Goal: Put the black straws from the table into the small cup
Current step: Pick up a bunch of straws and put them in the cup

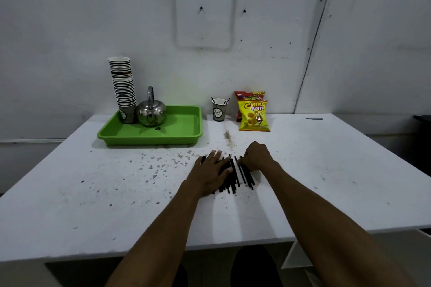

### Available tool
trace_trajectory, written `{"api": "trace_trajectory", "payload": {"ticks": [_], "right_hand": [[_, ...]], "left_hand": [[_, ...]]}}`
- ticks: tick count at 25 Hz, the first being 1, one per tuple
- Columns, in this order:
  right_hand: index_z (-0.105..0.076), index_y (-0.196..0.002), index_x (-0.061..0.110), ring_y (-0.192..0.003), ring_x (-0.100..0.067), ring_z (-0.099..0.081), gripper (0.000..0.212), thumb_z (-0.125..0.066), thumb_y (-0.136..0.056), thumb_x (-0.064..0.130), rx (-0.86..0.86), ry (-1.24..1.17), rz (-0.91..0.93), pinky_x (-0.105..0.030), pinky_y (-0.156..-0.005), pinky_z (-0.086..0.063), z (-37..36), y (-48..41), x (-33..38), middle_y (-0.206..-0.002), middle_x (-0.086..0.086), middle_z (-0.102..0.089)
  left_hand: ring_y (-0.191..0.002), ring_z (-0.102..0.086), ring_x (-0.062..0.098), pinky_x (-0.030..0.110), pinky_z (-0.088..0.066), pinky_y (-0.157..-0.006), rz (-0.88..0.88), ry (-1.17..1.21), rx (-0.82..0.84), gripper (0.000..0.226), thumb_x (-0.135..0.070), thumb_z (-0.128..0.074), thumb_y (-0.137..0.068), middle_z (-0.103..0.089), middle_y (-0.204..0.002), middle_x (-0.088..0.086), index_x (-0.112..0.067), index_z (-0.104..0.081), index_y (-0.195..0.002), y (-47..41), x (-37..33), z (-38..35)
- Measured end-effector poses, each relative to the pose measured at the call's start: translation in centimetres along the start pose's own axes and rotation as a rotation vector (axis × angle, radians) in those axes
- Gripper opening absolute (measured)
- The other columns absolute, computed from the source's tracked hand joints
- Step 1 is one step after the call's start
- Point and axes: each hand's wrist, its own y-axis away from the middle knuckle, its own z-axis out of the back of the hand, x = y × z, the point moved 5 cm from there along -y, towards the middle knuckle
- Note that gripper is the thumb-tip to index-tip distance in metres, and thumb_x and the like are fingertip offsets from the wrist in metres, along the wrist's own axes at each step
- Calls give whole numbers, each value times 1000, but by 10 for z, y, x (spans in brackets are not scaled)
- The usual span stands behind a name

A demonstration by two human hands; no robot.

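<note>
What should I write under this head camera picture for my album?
Both hands, left hand and right hand, gather black straws near the small cup.

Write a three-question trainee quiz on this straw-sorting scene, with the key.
1. True or false: the small cup stands inside the green tray.
2. Which hand lies flat on the black straws? A) left hand B) right hand
3. Fill in: the kettle stands beside the stack of ____.

Key: 1 false, it stands on the table beside the snack packets; 2 A; 3 cups.
</note>
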Motion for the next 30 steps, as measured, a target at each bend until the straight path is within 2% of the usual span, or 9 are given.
{"api": "trace_trajectory", "payload": {"ticks": [1, 3, 5, 8, 14, 20, 30], "right_hand": [[-63, -93, 5, -99, -31, -67, 44, -80, -71, 39, -10, -6, -12, -26, -66, -44, 1, 2, 1, -104, -15, -69], [-59, -99, 7, -100, -29, -66, 49, -83, -68, 35, -40, 0, -33, -26, -65, -44, 3, 5, 3, -106, -14, -66], [-55, -101, 7, -101, -29, -65, 42, -79, -72, 26, -52, 16, -42, -26, -65, -45, 5, 8, 7, -111, -15, -64], [-51, -92, 11, -98, -29, -67, 37, -81, -71, 18, -37, 30, -58, -26, -65, -46, 8, 11, 11, -110, -15, -64], [-56, -96, 7, -105, -32, -65, 25, -70, -75, 4, -46, 33, -94, -30, -74, -51, 9, 14, 15, -114, -17, -64], [-57, -115, 2, -113, -33, -61, 31, -61, -85, 7, -104, 59, -69, -34, -88, -53, 8, 16, 17, -122, -18, -60], [-60, -108, 7, -110, -31, -63, 29, -66, -79, 7, -129, 136, -39, -33, -86, -52, 0, 28, 21, -116, -13, -64]], "left_hand": [[-155, 2, 14, 48, -3, -126, 1, -6, 8, 57, -60, -19, -100, -8, -167, -2, -40, -16, -154, 0, 1, -1], [-155, 3, 15, 48, -2, -126, 4, -15, 18, 58, -61, -19, -99, -8, -167, -1, -41, -14, -154, 0, 2, -1], [-155, 3, 16, 48, -2, -126, 4, -19, 18, 59, -60, -20, -99, -8, -167, 0, -41, -13, -154, 1, 2, 0], [-155, 1, 16, 48, -4, -126, 2, -18, -1, 58, -59, -20, -100, -9, -167, 1, -40, -14, -154, 2, 1, 2], [-155, -1, 16, 47, -6, -126, 3, 8, -24, 53, -53, -20, -102, -12, -166, 3, -40, -19, -153, 3, 0, 2], [-155, -2, 17, 48, -7, -126, 11, -4, -27, 51, -48, -20, -103, -14, -166, 4, -38, -19, -154, 2, 3, 0], [-155, -3, 20, 47, -7, -126, 1, -90, -16, 52, -50, -17, -104, -9, -167, 3, -40, -11, -155, 4, 0, 0]]}}
